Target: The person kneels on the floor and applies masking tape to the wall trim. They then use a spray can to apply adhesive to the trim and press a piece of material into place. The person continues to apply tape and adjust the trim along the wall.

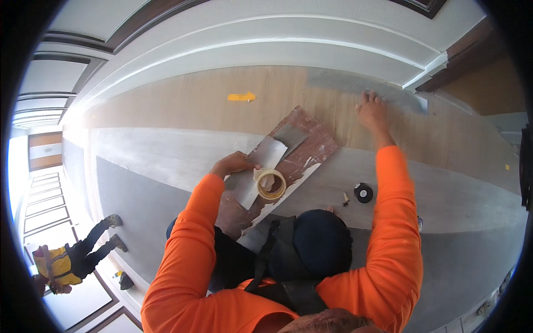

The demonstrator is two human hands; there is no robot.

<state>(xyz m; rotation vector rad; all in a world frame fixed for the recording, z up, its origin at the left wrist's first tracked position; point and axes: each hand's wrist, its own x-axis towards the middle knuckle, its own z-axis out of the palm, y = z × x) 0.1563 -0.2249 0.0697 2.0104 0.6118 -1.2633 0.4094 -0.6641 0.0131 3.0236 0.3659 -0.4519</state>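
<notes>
While the left hand (233,164) pinches a putty knife (261,166) on the reddish board (311,150) beside a tape roll (270,184), the right hand (371,111), fingers spread, presses the grey patch (361,86) up-right.

A board (288,161) lies on the floor (166,155) before the person, with a trowel (265,161) and a roll of tape (270,183) on it. The left hand (233,164) rests at the trowel. To the right lies a small disc (363,192); beyond it, the right hand (372,111) presses the floor near the wall (277,44). Another person (72,255) stands far left.
</notes>
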